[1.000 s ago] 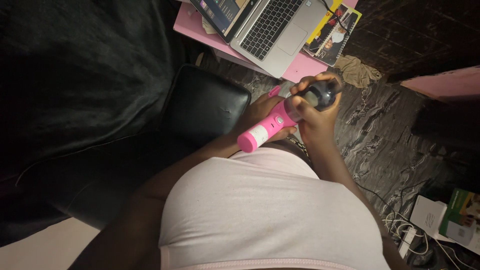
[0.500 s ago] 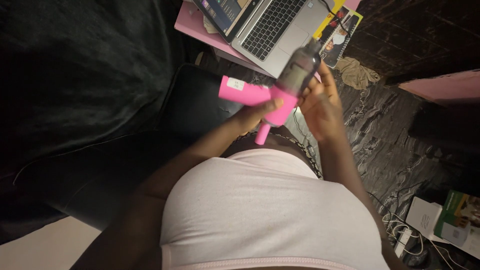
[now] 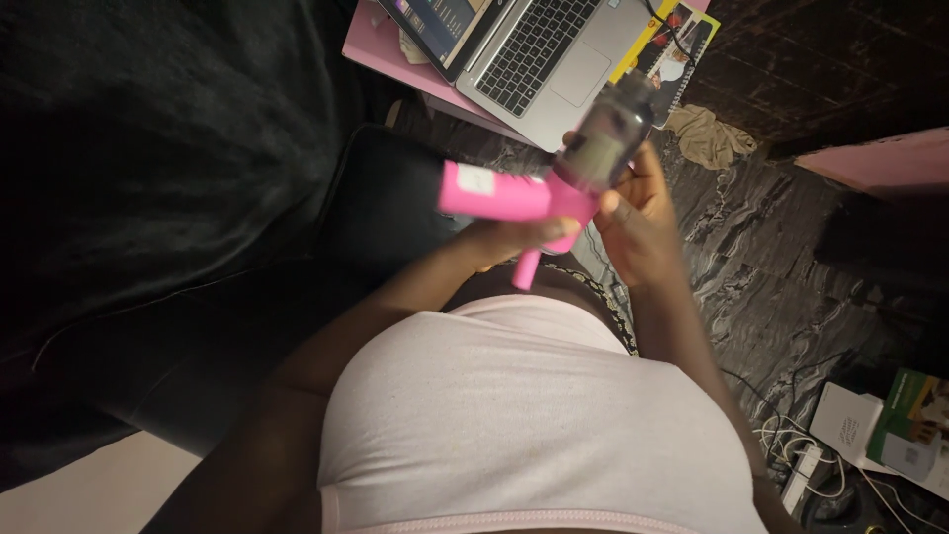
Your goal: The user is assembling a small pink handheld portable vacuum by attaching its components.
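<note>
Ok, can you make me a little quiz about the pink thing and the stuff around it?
1. True or false: both hands touch the pink handheld device.
2. What lies open on the pink table? A) laptop B) pizza box C) suitcase
3. What colour is the device's barrel-shaped end?

Key:
1. True: the left hand grips the pink body, and the right hand is at the barrel.
2. A, the laptop.
3. Dark grey.
</note>
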